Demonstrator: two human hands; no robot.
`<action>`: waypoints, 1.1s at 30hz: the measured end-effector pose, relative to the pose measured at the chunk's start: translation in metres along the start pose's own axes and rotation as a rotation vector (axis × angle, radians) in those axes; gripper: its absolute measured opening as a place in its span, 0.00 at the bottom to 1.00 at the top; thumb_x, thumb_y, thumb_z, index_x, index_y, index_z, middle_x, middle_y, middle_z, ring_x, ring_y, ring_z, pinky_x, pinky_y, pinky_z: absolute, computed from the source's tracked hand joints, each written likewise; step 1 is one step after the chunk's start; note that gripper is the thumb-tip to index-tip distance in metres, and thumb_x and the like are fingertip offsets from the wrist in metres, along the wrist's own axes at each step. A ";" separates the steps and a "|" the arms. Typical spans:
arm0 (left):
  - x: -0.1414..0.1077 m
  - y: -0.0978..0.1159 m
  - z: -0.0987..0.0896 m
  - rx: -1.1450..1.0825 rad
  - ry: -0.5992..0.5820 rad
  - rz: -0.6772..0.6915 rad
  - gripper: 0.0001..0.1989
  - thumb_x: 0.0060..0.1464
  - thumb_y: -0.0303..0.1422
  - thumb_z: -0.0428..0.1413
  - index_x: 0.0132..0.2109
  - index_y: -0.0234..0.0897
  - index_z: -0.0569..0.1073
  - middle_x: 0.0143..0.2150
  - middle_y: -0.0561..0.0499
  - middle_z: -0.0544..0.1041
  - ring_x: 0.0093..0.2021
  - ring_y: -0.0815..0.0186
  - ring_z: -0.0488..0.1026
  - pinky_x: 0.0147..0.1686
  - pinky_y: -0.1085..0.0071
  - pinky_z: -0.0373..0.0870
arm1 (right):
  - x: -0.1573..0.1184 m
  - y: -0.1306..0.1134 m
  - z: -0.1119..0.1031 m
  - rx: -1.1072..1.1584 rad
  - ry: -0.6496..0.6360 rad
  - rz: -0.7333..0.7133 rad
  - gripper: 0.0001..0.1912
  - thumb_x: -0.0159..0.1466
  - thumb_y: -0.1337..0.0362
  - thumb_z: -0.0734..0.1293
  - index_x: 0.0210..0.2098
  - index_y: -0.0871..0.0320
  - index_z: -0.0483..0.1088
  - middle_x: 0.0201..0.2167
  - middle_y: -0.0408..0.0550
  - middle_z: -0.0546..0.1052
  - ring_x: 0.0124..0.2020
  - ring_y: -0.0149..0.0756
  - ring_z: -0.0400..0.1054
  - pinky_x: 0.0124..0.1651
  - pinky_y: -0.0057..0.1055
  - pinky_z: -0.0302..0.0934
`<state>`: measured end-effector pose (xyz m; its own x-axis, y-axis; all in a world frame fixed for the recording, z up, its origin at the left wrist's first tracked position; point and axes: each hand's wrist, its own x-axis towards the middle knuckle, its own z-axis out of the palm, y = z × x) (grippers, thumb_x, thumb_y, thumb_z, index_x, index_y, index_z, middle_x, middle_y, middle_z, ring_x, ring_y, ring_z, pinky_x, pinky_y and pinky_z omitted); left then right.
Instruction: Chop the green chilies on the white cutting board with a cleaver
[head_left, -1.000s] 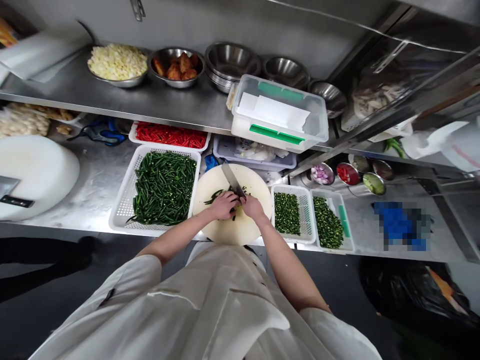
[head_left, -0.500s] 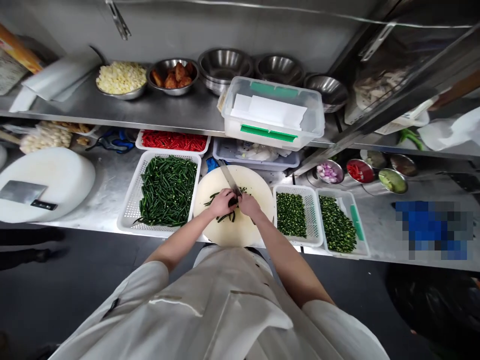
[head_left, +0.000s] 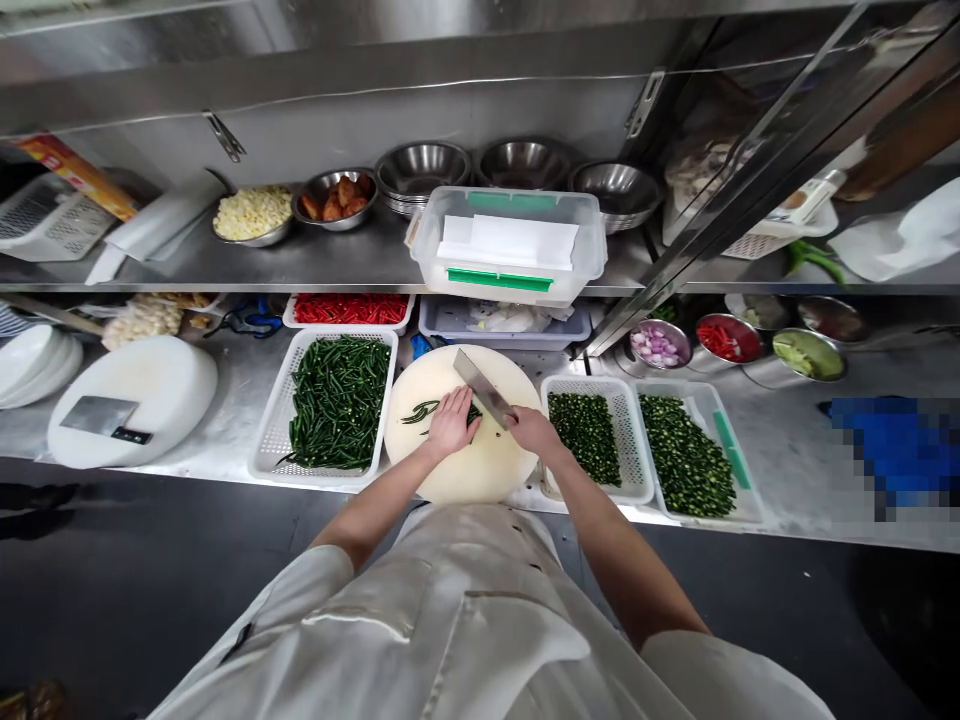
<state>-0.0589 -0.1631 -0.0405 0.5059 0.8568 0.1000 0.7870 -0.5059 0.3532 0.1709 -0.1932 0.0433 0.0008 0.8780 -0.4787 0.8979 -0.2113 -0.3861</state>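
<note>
On the round white cutting board (head_left: 480,470), my left hand (head_left: 451,424) lies flat with its fingers stretched out over some green chillies, partly hiding them. A few long green chillies (head_left: 420,411) lie loose to its left. My right hand (head_left: 531,428) grips the handle of a cleaver (head_left: 480,385), whose broad blade slants up and left, just right of my left fingertips. Whole green chillies fill a white basket (head_left: 259,455) left of the board. To the right, chopped green chillies sit in a white basket (head_left: 637,465) and a clear tray (head_left: 750,500).
Another cleaver (head_left: 99,413) rests on a second cutting board (head_left: 176,385) at left. Red chillies (head_left: 349,308) stand in a tray behind. A clear lidded box (head_left: 510,245) overhangs the shelf edge. Metal pots, one with chopped shallots (head_left: 660,345), stand right of the shelf post.
My left hand has gone from curled fingers to lying flat on the chillies. My right hand and the cleaver have moved right, away from the left fingers. The view has tilted up.
</note>
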 end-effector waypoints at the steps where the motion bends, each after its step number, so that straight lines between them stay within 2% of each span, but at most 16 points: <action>1: 0.002 0.000 -0.001 -0.005 0.011 -0.011 0.39 0.71 0.48 0.49 0.79 0.32 0.52 0.77 0.35 0.61 0.78 0.46 0.57 0.76 0.46 0.55 | -0.001 0.001 0.000 -0.020 0.001 0.002 0.18 0.77 0.56 0.59 0.52 0.57 0.77 0.52 0.57 0.83 0.54 0.46 0.77 0.51 0.32 0.63; 5: -0.010 -0.005 -0.007 -0.013 0.005 -0.007 0.48 0.64 0.56 0.56 0.79 0.33 0.52 0.76 0.33 0.62 0.76 0.43 0.58 0.74 0.47 0.59 | -0.009 -0.005 0.006 -0.049 0.010 -0.015 0.18 0.79 0.57 0.56 0.55 0.56 0.74 0.50 0.58 0.83 0.51 0.47 0.78 0.50 0.33 0.63; 8: -0.026 -0.010 -0.013 -0.004 -0.036 0.028 0.51 0.61 0.56 0.60 0.79 0.35 0.51 0.78 0.34 0.58 0.77 0.41 0.55 0.75 0.45 0.57 | -0.013 -0.011 0.012 -0.055 0.011 -0.011 0.18 0.79 0.58 0.55 0.58 0.57 0.72 0.49 0.59 0.83 0.51 0.47 0.79 0.50 0.35 0.64; 11: -0.031 -0.014 -0.020 -0.006 -0.050 0.040 0.45 0.64 0.52 0.59 0.78 0.38 0.54 0.76 0.35 0.60 0.75 0.43 0.58 0.73 0.45 0.58 | -0.015 -0.015 0.012 -0.062 0.015 -0.005 0.19 0.80 0.57 0.55 0.57 0.56 0.72 0.49 0.59 0.83 0.51 0.48 0.79 0.52 0.36 0.64; 13: -0.027 -0.018 -0.028 -0.019 -0.038 0.054 0.42 0.62 0.52 0.61 0.75 0.39 0.60 0.72 0.36 0.65 0.73 0.44 0.61 0.72 0.46 0.61 | -0.016 -0.018 0.009 -0.068 0.018 -0.006 0.19 0.80 0.57 0.55 0.56 0.56 0.73 0.50 0.59 0.83 0.52 0.48 0.79 0.52 0.36 0.64; 15: -0.018 -0.022 -0.036 -0.036 -0.058 0.125 0.37 0.60 0.52 0.64 0.70 0.42 0.68 0.68 0.38 0.68 0.70 0.45 0.62 0.69 0.47 0.65 | -0.019 -0.022 0.007 -0.078 0.019 -0.012 0.19 0.79 0.57 0.55 0.55 0.56 0.74 0.50 0.58 0.83 0.53 0.48 0.78 0.53 0.36 0.64; 18: -0.003 -0.027 -0.043 -0.051 -0.152 0.278 0.26 0.60 0.49 0.65 0.61 0.45 0.76 0.63 0.42 0.70 0.68 0.47 0.62 0.65 0.50 0.69 | -0.023 -0.031 0.007 -0.090 0.023 -0.020 0.19 0.79 0.57 0.55 0.55 0.56 0.74 0.50 0.59 0.83 0.52 0.48 0.79 0.52 0.36 0.65; 21: 0.007 -0.030 -0.042 -0.076 -0.207 0.358 0.18 0.63 0.45 0.62 0.56 0.44 0.78 0.59 0.42 0.71 0.65 0.50 0.64 0.62 0.53 0.71 | -0.020 -0.043 0.012 -0.097 0.010 -0.021 0.19 0.79 0.57 0.55 0.56 0.57 0.74 0.49 0.60 0.83 0.50 0.48 0.79 0.51 0.37 0.66; 24: 0.012 -0.033 -0.040 -0.087 -0.196 0.387 0.15 0.63 0.43 0.62 0.53 0.42 0.79 0.58 0.42 0.72 0.64 0.50 0.64 0.64 0.53 0.70 | -0.008 -0.054 0.016 -0.104 -0.021 0.009 0.19 0.79 0.59 0.55 0.58 0.57 0.73 0.51 0.61 0.82 0.52 0.48 0.79 0.52 0.37 0.67; 28: 0.012 -0.034 -0.042 -0.098 -0.201 0.404 0.16 0.62 0.44 0.62 0.53 0.42 0.79 0.57 0.42 0.73 0.63 0.49 0.65 0.63 0.51 0.70 | 0.002 -0.059 0.013 -0.114 -0.025 0.024 0.20 0.79 0.59 0.55 0.59 0.58 0.74 0.52 0.60 0.82 0.54 0.48 0.78 0.54 0.37 0.67; 33: 0.009 -0.036 -0.038 -0.134 -0.177 0.381 0.15 0.64 0.42 0.61 0.54 0.43 0.79 0.56 0.42 0.73 0.62 0.50 0.65 0.62 0.53 0.70 | -0.005 -0.061 0.020 -0.123 0.008 0.041 0.20 0.79 0.56 0.56 0.57 0.59 0.75 0.52 0.63 0.82 0.53 0.49 0.78 0.53 0.38 0.67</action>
<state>-0.0956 -0.1333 -0.0171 0.8131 0.5752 0.0895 0.4856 -0.7551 0.4404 0.1076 -0.1931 0.0532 0.0420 0.8733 -0.4853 0.9442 -0.1935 -0.2666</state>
